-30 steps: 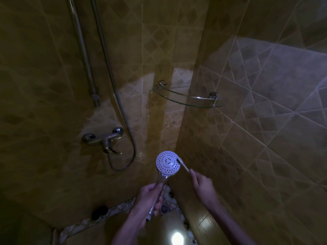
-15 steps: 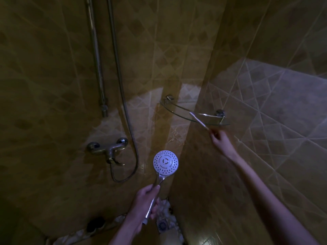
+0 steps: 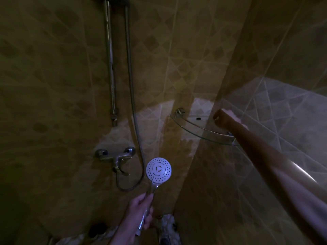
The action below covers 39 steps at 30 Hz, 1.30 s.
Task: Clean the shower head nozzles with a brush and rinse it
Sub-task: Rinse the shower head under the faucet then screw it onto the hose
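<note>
Dim tiled shower corner, a person holding the shower head.

The glass corner shelf (image 3: 200, 132) carries the right hand (image 3: 223, 117); whether it grips anything I cannot tell. The left hand (image 3: 139, 212) curls round the handle of the shower head (image 3: 158, 169), nozzles facing up, beside the tap (image 3: 115, 156).

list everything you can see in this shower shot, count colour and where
shower head: 1, white face, chrome handle, low centre
hose: 1, metal, hanging in a loop by the tap
riser rail: 1, metal, left wall
mixer tap: 1, chrome, left wall
corner shelf: 1, clear glass, in the corner
wall tiles: yellow-brown, all round
left hand: holds the shower head's handle
right hand: reaching over the shelf; grip unclear
</note>
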### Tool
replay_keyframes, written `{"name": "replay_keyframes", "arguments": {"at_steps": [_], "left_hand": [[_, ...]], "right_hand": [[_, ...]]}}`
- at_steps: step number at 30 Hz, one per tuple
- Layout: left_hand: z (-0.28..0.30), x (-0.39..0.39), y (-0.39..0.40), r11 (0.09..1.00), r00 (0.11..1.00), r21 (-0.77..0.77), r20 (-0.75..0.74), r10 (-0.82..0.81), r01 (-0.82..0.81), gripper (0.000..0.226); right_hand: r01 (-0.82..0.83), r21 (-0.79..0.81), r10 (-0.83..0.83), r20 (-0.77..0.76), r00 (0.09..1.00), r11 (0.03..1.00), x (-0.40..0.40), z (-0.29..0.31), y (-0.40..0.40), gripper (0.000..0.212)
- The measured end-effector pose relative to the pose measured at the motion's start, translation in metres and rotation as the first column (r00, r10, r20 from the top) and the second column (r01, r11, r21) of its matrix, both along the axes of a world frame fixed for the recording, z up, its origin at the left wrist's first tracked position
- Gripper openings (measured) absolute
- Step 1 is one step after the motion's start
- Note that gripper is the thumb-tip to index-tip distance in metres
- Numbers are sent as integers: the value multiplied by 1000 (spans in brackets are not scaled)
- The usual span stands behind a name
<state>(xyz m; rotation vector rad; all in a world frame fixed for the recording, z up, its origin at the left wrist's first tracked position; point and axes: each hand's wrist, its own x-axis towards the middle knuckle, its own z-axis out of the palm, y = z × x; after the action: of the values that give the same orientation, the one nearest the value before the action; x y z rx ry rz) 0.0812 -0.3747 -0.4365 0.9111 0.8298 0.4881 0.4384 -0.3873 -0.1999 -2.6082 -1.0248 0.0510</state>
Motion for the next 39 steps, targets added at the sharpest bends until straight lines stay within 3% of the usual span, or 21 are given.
{"name": "replay_keyframes", "arguments": {"at_steps": [8, 17, 21, 25, 30, 32, 35, 39], "left_hand": [[8, -5, 1, 1000, 1000, 20, -4, 17, -17, 17], [24, -5, -11, 999, 999, 31, -16, 37, -36, 19], [25, -5, -14, 998, 998, 35, -33, 59, -57, 16], [28, -12, -18, 996, 996, 11, -18, 89, -89, 15], [33, -27, -22, 993, 993, 18, -4, 121, -120, 16], [34, -34, -25, 990, 990, 11, -33, 141, -140, 15], [35, -41, -30, 980, 979, -3, -37, 201, -201, 12], [38, -49, -29, 966, 966, -16, 14, 258, -258, 12]], "right_hand": [[-118, 75, 131, -220, 967, 990, 30, -31, 11, 24], [-104, 94, 125, -270, 955, 990, 48, -46, 10, 6], [-138, 57, 148, -257, 955, 989, 60, -49, 11, 24], [-139, 60, 150, -276, 949, 989, 63, -53, 10, 18], [-180, 89, 195, -208, 959, 980, 49, -47, -1, 2], [-192, 31, 193, -41, 980, 981, 41, -49, -7, 12], [-224, 28, 216, 173, 961, 974, 26, -57, -19, 50], [-188, 223, 116, 299, 947, 957, -17, -70, -28, 35]]}}
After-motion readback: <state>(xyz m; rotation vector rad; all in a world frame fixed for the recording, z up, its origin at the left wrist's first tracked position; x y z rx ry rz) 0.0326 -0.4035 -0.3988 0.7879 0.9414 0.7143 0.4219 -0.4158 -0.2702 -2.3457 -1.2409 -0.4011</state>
